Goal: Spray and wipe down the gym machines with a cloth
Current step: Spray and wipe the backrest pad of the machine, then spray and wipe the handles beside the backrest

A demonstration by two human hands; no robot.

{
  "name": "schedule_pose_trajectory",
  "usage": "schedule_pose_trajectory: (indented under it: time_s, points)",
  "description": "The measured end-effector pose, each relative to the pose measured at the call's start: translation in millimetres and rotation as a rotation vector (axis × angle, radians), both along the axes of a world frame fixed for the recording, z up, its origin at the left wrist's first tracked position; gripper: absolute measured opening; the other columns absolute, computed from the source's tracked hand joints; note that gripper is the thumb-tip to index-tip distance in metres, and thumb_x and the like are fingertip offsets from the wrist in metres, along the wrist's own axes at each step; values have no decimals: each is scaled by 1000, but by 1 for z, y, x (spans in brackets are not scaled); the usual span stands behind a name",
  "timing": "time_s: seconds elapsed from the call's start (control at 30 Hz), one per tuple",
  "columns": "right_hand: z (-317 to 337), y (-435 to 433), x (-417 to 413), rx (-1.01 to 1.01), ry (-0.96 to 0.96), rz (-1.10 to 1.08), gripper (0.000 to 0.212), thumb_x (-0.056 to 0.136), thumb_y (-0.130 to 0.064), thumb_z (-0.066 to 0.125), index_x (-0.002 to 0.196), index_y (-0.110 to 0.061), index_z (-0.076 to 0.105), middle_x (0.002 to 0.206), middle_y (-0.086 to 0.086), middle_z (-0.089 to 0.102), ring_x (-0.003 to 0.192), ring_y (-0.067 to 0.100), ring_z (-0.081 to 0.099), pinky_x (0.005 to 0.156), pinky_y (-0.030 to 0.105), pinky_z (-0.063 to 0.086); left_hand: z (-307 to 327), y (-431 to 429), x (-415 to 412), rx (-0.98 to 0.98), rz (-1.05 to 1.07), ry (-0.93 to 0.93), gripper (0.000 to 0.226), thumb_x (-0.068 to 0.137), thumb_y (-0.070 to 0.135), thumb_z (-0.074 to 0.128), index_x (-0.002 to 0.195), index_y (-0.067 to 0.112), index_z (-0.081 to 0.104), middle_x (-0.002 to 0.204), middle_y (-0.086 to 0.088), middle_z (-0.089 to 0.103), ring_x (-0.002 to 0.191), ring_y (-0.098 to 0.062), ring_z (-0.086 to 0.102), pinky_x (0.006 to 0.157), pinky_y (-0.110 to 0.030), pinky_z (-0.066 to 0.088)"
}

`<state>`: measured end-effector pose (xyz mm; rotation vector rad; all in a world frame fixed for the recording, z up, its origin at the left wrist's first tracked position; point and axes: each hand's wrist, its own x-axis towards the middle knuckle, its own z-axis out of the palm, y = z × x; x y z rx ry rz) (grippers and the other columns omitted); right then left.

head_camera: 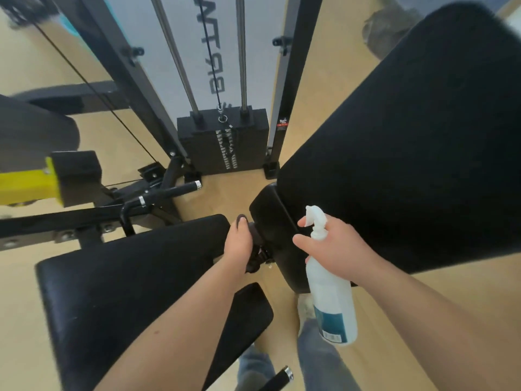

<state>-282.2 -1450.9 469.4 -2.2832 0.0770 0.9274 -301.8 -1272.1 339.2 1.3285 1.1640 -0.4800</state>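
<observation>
Right hand (335,246) grips white plastic spray bottle (329,294), nozzle aimed left toward dark cloth (255,249) clenched in nearer left hand (239,244).

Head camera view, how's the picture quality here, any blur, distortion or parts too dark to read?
Head view: strong wide-angle distortion bows the frame uprights outward; edges are motion-smeared, especially the big black pad top right; the spray bottle in the right hand and the weight stack are fairly sharp; the left hand holds something dark, lost against the black upholstery; lighting is even, no glare.
</observation>
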Motion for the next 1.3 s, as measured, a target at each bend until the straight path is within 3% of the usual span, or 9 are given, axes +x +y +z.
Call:
schedule_pose_trajectory:
  time_s: [0.07,0.2,0.37,0.53,0.73,1.0,1.13,1.2,1.3]
  points:
    - [-1,12,7,6,-8,42,25,93,-46,64,117,-44,54,93,-11,63,84,14,66,72,27,57,8,10,2,16,54,3,48,109,49,29,149,27,45,118,-4,53,104,-25,52,95,-45,44]
    - [-4,37,29,71,-19,149,25,95,-43,64,118,-42,54,94,-11,62,85,14,65,68,22,53,18,29,7,132,148,-31,51,107,54,28,152,32,39,144,-10,52,127,-34,51,107,-54,44]
    - [-27,81,64,143,-2,306,31,94,-42,64,121,-39,50,95,-12,60,86,8,62,67,21,47,24,57,25,179,376,-67,53,105,57,29,148,30,45,141,-8,54,126,-33,53,111,-56,42]
    - [-62,135,91,156,12,441,28,95,-42,64,111,-39,41,92,-14,55,83,11,58,68,26,47,13,88,35,208,518,-61,56,102,61,28,136,27,57,125,-7,63,111,-27,60,100,-52,51]
    - [-111,195,117,192,13,487,20,94,-41,64,107,-37,49,89,-15,56,83,13,60,77,32,56,-3,130,33,258,693,-45,50,102,60,28,125,28,60,108,-8,72,86,-28,75,67,-37,54]
    - [-157,246,137,66,5,701,21,96,-37,62,110,-30,48,90,-9,54,84,19,63,73,29,55,-26,175,26,514,650,-100,47,108,54,27,129,24,55,116,-6,64,102,-20,65,78,-31,56]
    - [-178,267,135,37,-42,785,19,94,-36,65,105,-27,52,94,-7,56,89,19,63,79,31,58,-38,187,18,590,607,-91,55,101,65,23,130,32,58,116,-5,66,111,-28,65,101,-54,53]
    - [-186,276,133,17,-71,809,18,94,-35,64,103,-21,57,94,-4,57,90,20,64,80,32,58,-39,188,17,609,588,-83,50,105,58,24,126,28,58,114,-2,64,110,-23,63,103,-47,50]
    - [-196,283,132,-8,-81,833,22,95,-38,62,105,-19,58,91,-4,58,91,21,64,80,33,58,-37,188,16,647,552,-75,33,110,45,27,118,26,53,114,1,57,96,-6,54,86,-21,41]
